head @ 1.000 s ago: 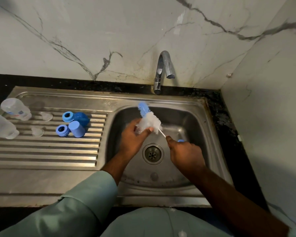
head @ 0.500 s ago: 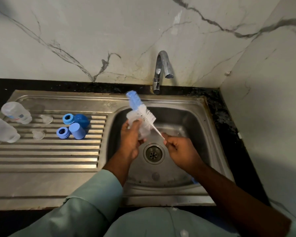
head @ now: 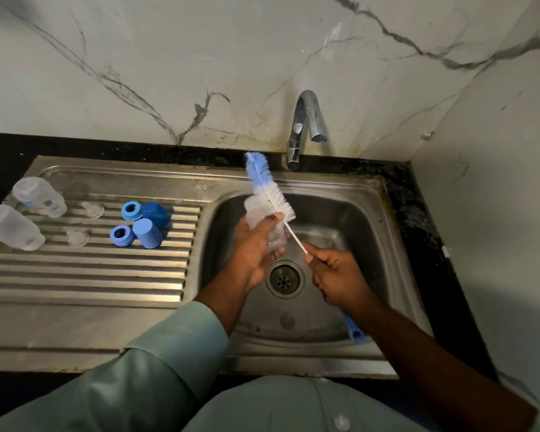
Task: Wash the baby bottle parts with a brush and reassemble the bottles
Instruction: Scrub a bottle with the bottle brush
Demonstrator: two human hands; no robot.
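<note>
Hands over sink, brush against bottle

Left hand (head: 252,248) wraps the clear bottle (head: 264,221) above the sink (head: 368,213), palm up. Right hand (head: 335,272) pinches the brush (head: 270,194) wire, bristles angled up-left, touching the bottle's outside.

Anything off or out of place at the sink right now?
Nothing damaged or spilled. One oddity: the tap shows no running water while the left hand holds a clear bottle and the right hand works the brush alongside it, not inside. Loose parts on the drainboard look orderly.
</note>
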